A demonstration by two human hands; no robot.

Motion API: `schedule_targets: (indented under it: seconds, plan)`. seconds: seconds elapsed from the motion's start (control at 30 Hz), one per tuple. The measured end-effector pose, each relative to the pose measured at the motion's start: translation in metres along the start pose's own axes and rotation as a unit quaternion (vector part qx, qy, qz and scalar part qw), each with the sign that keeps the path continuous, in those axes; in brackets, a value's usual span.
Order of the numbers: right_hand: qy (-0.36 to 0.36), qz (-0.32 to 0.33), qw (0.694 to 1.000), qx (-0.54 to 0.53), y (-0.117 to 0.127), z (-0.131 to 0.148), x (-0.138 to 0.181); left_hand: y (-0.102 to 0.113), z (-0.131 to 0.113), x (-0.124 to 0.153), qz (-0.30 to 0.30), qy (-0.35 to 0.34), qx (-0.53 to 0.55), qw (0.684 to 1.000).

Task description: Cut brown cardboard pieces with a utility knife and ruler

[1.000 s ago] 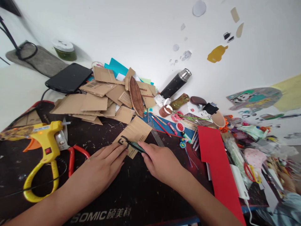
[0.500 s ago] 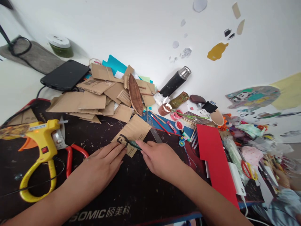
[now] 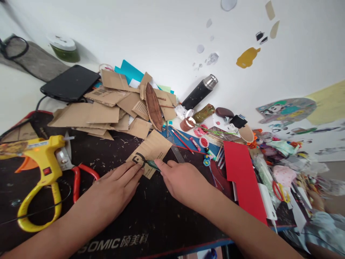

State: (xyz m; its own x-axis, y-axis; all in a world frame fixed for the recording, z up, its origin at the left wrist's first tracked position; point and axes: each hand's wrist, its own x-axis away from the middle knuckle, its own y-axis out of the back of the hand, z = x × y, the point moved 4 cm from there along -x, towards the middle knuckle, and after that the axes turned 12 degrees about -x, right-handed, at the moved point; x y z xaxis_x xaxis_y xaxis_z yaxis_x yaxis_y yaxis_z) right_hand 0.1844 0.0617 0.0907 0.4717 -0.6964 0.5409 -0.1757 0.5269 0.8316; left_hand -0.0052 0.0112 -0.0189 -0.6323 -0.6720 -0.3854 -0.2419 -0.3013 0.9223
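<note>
A piece of brown cardboard [image 3: 153, 144] with black print lies on the dark mat. My left hand [image 3: 121, 183] rests flat on its near-left edge, fingers stretched out and close together. In my right hand [image 3: 180, 176] is a slim dark green craft knife [image 3: 152, 164], closed in my fingers, its tip pointing left at the cardboard close to my left fingertips. Part of its handle is hidden inside my grip.
Left of my hands are a yellow glue gun [image 3: 45, 162] and red-handled pliers [image 3: 78, 176]. Behind lie cardboard scraps [image 3: 81, 115] with a brown boat-shaped piece [image 3: 153, 107]. A black flask [image 3: 198, 93], pencils [image 3: 183, 141] and red sheet [image 3: 241, 176] are to the right.
The whole view has shifted slightly, so things sit a little further left. Both hands stay at the cardboard, and my right hand still grips the craft knife.
</note>
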Motion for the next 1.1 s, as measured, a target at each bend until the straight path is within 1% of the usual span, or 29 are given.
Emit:
schedule_targets:
  seconds: [0.2, 0.4, 0.57, 0.73, 0.83, 1.0, 1.1]
  plan:
    - [0.008, -0.005, 1.000, -0.006, 0.000, -0.001, 0.002, -0.002, -0.001, 0.001, 0.009, 0.004, 0.011, 1.000]
    - [0.001, 0.016, 1.000, 0.005, -0.004, -0.002, 0.003, -0.004, 0.001, 0.003, 0.013, 0.023, 0.034, 0.999]
    - [0.004, 0.014, 1.000, 0.012, -0.009, -0.003, 0.005, -0.001, 0.001, 0.001, 0.000, 0.008, 0.029, 1.000]
    - [-0.001, 0.019, 1.000, 0.017, -0.008, -0.002, 0.006, 0.000, 0.000, 0.000, 0.005, -0.007, 0.010, 1.000]
    - [-0.006, 0.025, 0.999, 0.019, -0.009, -0.002, 0.008, -0.001, 0.000, 0.002, 0.011, 0.003, 0.021, 1.000]
    - [-0.009, 0.016, 1.000, 0.002, -0.010, -0.004, 0.012, -0.002, 0.000, 0.003, 0.019, 0.014, 0.037, 0.999]
    - [-0.019, 0.028, 0.999, -0.011, -0.010, -0.005, 0.013, -0.002, 0.001, 0.002, 0.018, 0.022, 0.043, 0.999]
